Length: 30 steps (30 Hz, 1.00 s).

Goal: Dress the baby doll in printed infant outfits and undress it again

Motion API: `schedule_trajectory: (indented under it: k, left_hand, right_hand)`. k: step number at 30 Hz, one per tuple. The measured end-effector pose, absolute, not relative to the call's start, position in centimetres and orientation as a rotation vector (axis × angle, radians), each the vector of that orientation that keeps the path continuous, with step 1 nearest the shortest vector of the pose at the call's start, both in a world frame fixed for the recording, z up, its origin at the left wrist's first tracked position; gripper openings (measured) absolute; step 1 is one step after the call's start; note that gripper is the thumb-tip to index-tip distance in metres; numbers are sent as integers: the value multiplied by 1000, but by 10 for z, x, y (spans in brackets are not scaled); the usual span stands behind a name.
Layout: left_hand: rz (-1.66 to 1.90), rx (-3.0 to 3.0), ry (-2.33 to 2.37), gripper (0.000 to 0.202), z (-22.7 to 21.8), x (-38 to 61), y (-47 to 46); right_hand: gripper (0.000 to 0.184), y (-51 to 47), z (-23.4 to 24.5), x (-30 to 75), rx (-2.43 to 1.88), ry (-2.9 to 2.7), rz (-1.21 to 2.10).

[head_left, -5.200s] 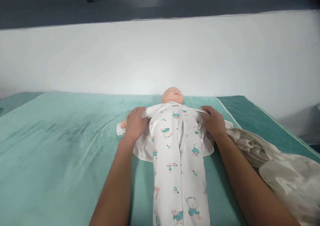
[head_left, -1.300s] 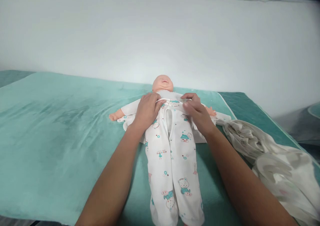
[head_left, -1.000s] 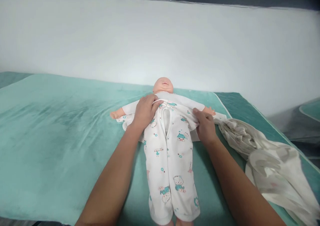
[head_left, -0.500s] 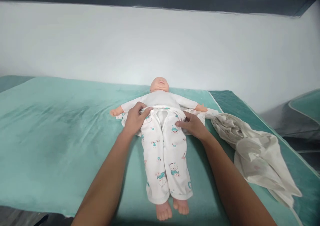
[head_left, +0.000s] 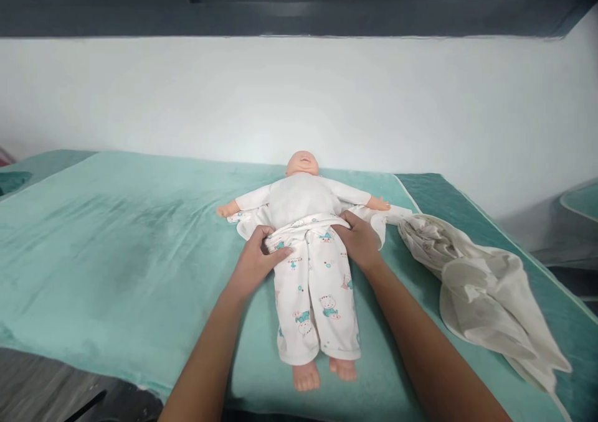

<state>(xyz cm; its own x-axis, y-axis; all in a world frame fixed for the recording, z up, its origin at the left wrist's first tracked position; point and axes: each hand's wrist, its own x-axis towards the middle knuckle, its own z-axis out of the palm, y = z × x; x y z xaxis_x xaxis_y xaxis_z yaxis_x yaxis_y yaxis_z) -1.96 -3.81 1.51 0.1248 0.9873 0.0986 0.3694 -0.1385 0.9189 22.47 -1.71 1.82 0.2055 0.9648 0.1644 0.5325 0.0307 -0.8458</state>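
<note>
A baby doll [head_left: 299, 199] lies on its back, arms spread, its head toward the wall and its bare feet toward me. It wears a white top and white patterned pants [head_left: 314, 285] with animal prints. My left hand [head_left: 260, 255] grips the pants at the hip on the left, thumb lying over the front. On the other side my right hand [head_left: 359, 238] holds the waistband, thumb on the fabric and the other fingers partly hidden. The waistband sits bunched below the doll's belly. Under the doll's arms spreads an opened printed garment [head_left: 252, 220].
A crumpled off-white cloth [head_left: 486, 291] lies to the right on the green bed cover [head_left: 140, 254]. Behind the doll rises a white wall [head_left: 299, 98] with a dark window frame [head_left: 299, 8] above. Grey floor [head_left: 42, 378] shows at the lower left.
My view has tilted up a little. My left hand has slid down from the waistband's front to the hip side. My right hand has moved up to the waistband, which now looks more bunched.
</note>
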Motion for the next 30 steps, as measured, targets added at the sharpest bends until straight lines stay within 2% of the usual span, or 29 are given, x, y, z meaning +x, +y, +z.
schedule_trajectory:
  k: [2, 5, 18, 30]
  left_hand:
    - [1004, 1649, 1327, 39, 16, -19, -39]
    - [1078, 1666, 1296, 36, 14, -19, -39]
    - [1228, 1515, 1162, 29, 11, -9, -16]
    - [1346, 1634, 1344, 24, 11, 3, 26]
  right_hand:
    - [25, -16, 18, 231, -1612, -1488, 761]
    - [29, -14, 16, 242, -1567, -1620, 890]
    - [47, -8, 5, 242, -1228, -1555, 1062]
    - [55, 18, 2, 243, -1417, -1552, 939]
